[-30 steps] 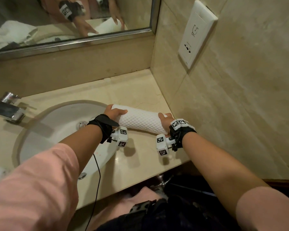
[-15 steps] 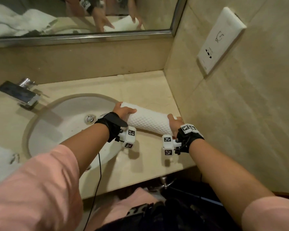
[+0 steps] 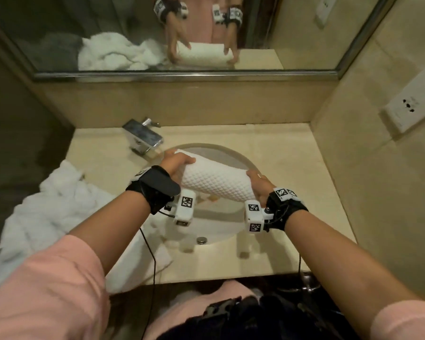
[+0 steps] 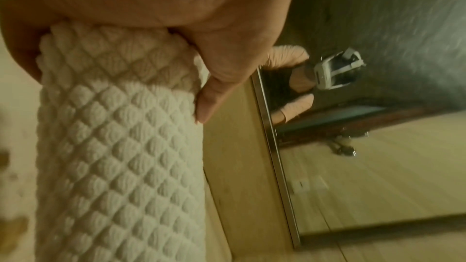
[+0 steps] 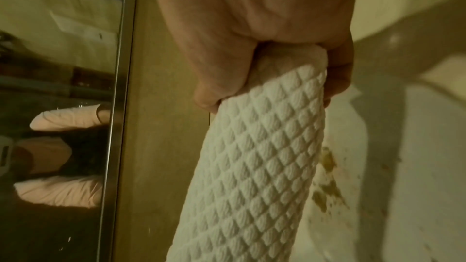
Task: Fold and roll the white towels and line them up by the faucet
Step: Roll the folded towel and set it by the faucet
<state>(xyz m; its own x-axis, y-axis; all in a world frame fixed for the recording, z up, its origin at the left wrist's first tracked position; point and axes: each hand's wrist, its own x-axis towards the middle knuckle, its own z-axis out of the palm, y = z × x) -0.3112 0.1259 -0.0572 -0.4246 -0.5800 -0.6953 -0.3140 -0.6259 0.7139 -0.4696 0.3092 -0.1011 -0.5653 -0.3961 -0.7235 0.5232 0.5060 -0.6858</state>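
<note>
The left hand [image 3: 176, 163] and the right hand [image 3: 259, 184] are each clasped round one end of the rolled towel [image 3: 215, 181], which is carried in the air above the sink [image 3: 245, 159], near the faucet [image 3: 142, 137]. One roll is judged finished but not yet set down; the towel heap [image 3: 47, 214] on the worktop [image 3: 317, 192] remains unfolded.

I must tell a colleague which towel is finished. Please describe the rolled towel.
Above the round sink basin, beside the faucet, both hands grip a rolled towel by its ends. Unlike the loose fluffy towels on the counter's left, it is a tight quilted cylinder.
</note>
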